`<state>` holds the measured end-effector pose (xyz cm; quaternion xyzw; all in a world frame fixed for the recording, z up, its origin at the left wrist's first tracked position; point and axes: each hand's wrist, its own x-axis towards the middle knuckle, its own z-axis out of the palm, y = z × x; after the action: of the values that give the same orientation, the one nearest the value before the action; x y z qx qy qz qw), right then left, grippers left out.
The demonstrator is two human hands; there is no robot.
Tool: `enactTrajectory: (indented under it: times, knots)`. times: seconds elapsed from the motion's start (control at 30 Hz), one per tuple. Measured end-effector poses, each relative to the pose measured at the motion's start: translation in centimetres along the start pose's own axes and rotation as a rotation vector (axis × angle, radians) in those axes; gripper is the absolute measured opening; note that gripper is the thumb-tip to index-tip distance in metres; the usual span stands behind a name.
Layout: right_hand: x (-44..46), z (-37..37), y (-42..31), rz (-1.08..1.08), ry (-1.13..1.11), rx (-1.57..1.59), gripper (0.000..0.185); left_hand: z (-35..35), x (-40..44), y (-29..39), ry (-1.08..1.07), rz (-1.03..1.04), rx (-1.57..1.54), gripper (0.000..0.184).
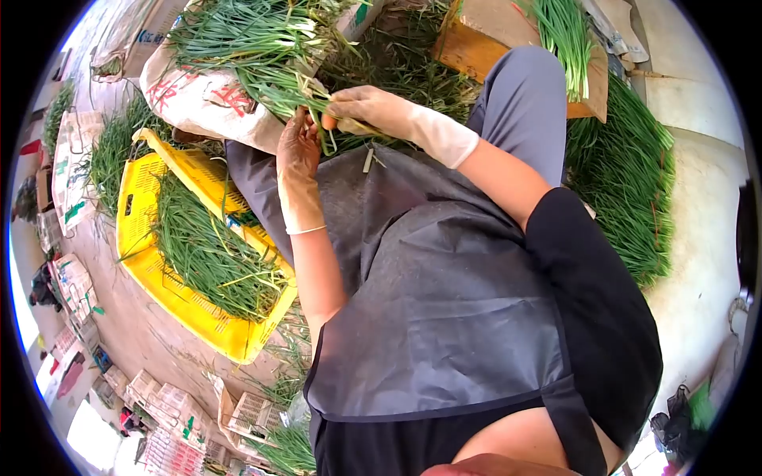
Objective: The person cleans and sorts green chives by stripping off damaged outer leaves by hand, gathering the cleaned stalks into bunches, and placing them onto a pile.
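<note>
The greens lie over the near edge of the sack, their stem ends between the two gloved hands. The right hand pinches the stem ends; the left hand has its fingers bent against them, though whether they pinch cannot be told. Judged sound practice: steady the stems lightly with one hand, draw with the other along the stalk, and avoid crushing leaves. Edges to mind: the sack beside the left hand, the crate below it, the box beyond the right knee. Best working room appears over the apron.
</note>
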<state>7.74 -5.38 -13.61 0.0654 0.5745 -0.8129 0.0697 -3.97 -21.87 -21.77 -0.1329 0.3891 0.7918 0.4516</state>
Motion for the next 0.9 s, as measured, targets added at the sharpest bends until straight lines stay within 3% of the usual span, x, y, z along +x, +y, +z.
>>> enactTrajectory:
  times: [0.07,0.1,0.13,0.2,0.23,0.3,0.33,0.4,0.43,0.5,0.53,0.6,0.67,0.73,0.8,0.87,0.9]
  knots:
    - [-3.5,-1.2,-1.9,0.078,-0.080,-0.012,0.027,-1.0,0.6,-0.2,-0.055,0.037,0.014,0.018]
    - [-5.0,-2.8,-2.2,0.109,-0.114,-0.073,0.029,-0.7,0.0,-0.1,0.081,0.067,-0.016,0.014]
    - [-6.1,-4.7,-2.3,0.140,-0.148,-0.133,0.030,-0.8,-0.6,0.1,0.085,0.064,-0.018,0.014]
    - [-7.1,-8.1,-2.1,0.473,0.120,-0.481,0.026,-1.1,-1.9,0.9,0.208,0.167,0.313,0.014]
    - [-6.4,-9.9,-0.3,0.475,0.121,-0.476,0.026,-0.6,-2.8,1.1,0.224,0.217,0.438,0.018]
    - [-5.1,-10.7,1.9,0.745,0.529,-1.727,0.030,-0.4,-4.4,1.0,0.256,0.242,0.450,0.019]
    - [-5.1,-8.5,1.9,0.397,0.607,-1.665,0.033,-0.3,-4.9,1.1,0.288,0.280,0.450,0.021]
    - [-2.5,-3.9,0.7,0.078,0.483,-1.142,0.040,0.2,-6.3,0.9,0.178,0.260,0.318,0.022]
    - [-1.4,-0.9,-1.1,0.254,0.362,-0.918,0.050,2.0,-7.7,0.4,0.122,0.228,0.187,0.022]
    - [0.5,2.3,-0.5,0.253,0.167,-0.662,0.061,3.6,-9.2,-1.1,0.050,0.177,0.059,0.019]
    - [2.2,3.0,1.8,0.204,0.149,-0.539,0.054,3.4,-9.1,-2.2,0.048,0.141,0.018,0.015]
    - [2.9,4.0,2.9,0.380,0.196,-0.189,0.047,2.4,-9.1,-3.4,0.000,0.074,0.045,0.012]
    - [3.2,4.5,2.9,0.235,0.218,-0.644,0.045,1.7,-8.5,-4.1,0.086,0.128,0.069,0.013]
    - [3.2,4.4,1.9,0.420,0.087,-0.839,0.048,0.9,-7.7,-4.8,0.156,0.172,0.001,0.015]
    - [2.4,3.9,3.2,0.109,0.226,-1.080,0.049,0.1,-6.8,-4.8,0.143,0.175,-0.010,0.015]
    - [1.0,3.2,3.4,-0.024,0.229,-0.888,0.049,-0.5,-5.7,-4.8,0.270,0.253,-0.082,0.015]
    - [-0.5,2.9,1.9,0.059,0.165,-0.530,0.047,-0.5,-6.4,-4.1,0.313,0.238,-0.087,0.016]
